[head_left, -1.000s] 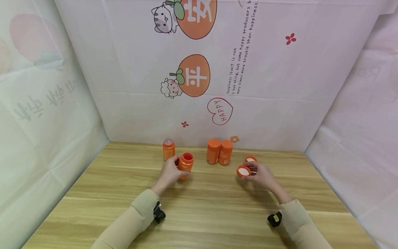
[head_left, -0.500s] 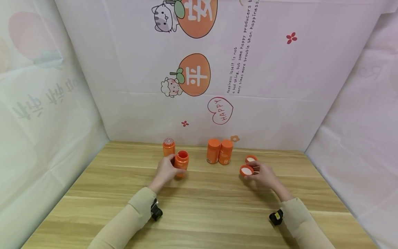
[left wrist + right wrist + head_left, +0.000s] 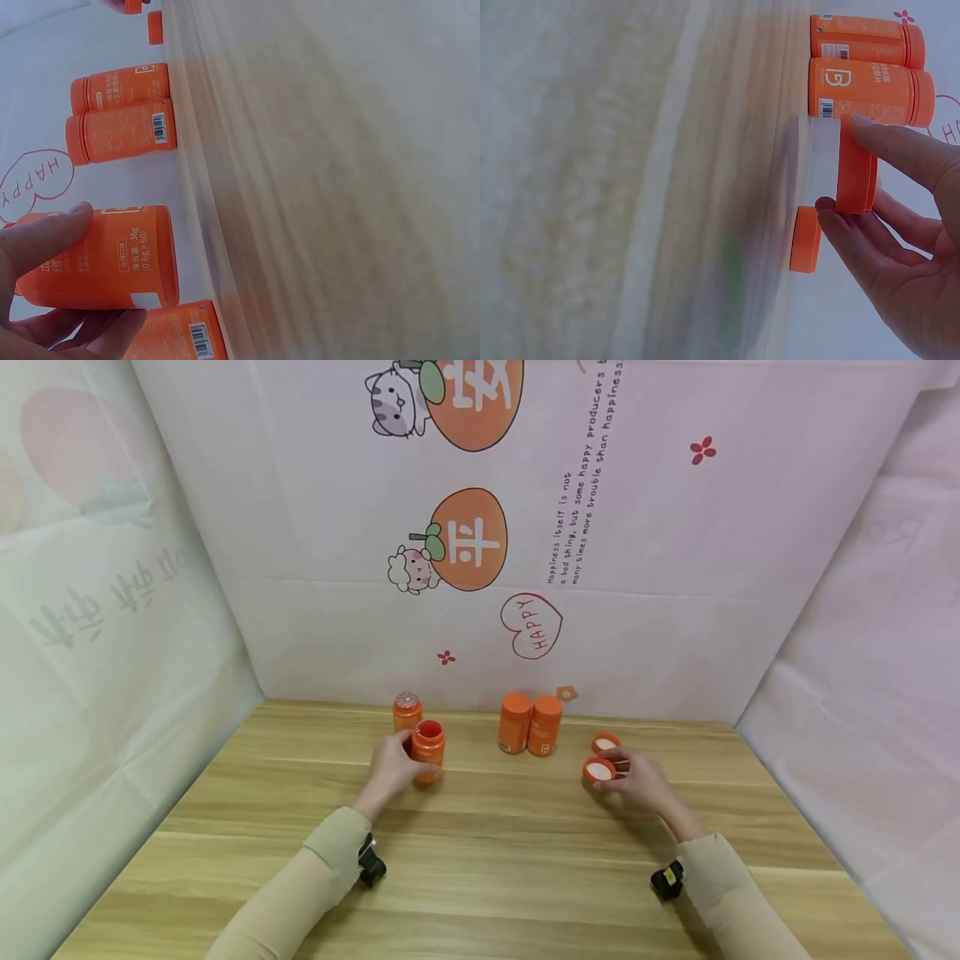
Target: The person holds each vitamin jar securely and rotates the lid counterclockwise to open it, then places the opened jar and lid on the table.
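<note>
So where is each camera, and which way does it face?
Head: worn there, looks forward and down at the table; left hand, right hand, sleeves show.
Left wrist: worn there, faces the open bottle; left hand shows, the right barely.
Right wrist: worn there, faces the held cap; right hand shows.
Both wrist views share two capped bottles.

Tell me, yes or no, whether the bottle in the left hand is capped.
No: in the head view, the bottle in the left hand shows an uncovered neck with an open mouth.
</note>
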Motion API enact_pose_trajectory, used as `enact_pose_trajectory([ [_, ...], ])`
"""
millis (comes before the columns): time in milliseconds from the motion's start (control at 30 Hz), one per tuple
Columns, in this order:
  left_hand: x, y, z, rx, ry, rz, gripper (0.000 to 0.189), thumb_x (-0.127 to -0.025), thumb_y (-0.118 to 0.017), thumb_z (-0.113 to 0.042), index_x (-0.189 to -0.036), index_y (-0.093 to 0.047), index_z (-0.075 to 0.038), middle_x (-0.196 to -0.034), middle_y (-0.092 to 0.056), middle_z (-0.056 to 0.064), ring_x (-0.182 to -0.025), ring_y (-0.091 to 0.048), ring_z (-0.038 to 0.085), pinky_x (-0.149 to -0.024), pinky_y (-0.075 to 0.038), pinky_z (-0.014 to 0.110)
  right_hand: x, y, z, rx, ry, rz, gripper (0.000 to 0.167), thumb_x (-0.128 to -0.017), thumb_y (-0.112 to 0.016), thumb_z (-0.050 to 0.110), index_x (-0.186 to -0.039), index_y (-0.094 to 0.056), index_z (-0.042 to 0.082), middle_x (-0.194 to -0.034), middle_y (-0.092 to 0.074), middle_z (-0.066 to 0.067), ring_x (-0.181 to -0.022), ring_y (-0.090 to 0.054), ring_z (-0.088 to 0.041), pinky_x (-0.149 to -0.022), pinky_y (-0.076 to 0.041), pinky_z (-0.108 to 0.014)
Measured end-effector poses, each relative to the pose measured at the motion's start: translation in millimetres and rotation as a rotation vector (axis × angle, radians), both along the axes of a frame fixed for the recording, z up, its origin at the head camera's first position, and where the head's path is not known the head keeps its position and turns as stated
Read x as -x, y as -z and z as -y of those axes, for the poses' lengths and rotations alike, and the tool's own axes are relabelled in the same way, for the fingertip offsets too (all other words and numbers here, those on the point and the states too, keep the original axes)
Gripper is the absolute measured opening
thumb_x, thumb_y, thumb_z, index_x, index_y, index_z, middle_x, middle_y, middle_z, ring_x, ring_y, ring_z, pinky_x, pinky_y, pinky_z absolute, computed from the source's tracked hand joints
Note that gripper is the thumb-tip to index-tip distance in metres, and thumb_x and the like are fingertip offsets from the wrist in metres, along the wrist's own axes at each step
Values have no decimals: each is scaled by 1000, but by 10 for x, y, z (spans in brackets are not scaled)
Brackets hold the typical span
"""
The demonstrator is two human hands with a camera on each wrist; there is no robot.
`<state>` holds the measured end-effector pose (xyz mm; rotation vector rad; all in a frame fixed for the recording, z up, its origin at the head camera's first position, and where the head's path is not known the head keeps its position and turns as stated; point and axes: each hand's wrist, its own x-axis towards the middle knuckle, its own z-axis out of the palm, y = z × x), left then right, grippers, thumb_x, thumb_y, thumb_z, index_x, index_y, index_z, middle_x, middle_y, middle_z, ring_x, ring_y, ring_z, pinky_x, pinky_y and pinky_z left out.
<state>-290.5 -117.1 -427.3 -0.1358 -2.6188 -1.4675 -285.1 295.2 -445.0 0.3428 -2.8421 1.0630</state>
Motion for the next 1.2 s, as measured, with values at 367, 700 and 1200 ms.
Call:
enact_pose_trajectory([
  [367, 52, 9, 86, 17, -26, 8, 58, -64, -85, -7, -115, -60, 1, -112, -66, 16, -104, -61, 30, -93, -47, 45, 16, -21, -16, -22, 32, 21, 57, -75, -80, 18, -122, -57, -4, -116, -62, -25, -106, -61, -38, -86, -50, -47],
  [700, 126, 29, 162, 18, -61, 18, 59, -62, -86, -7, -115, -61, 3, -112, -66, 18, -104, -61, 32, -94, -47, 46, 52, -13, -47, -17, 54, 47, 57, -74, -81, 18, -122, -58, -2, -116, -62, -24, -107, -59, -37, -88, -47, -49],
  [1200, 187, 25, 258, 35, -87, 55, 61, -64, -83, -5, -119, -58, 5, -116, -63, 22, -108, -60, 35, -96, -45, 46, 110, 16, -111, -33, 58, 57, 56, -75, -80, 17, -122, -57, -3, -116, -62, -25, -106, -59, -38, -86, -49, -48],
])
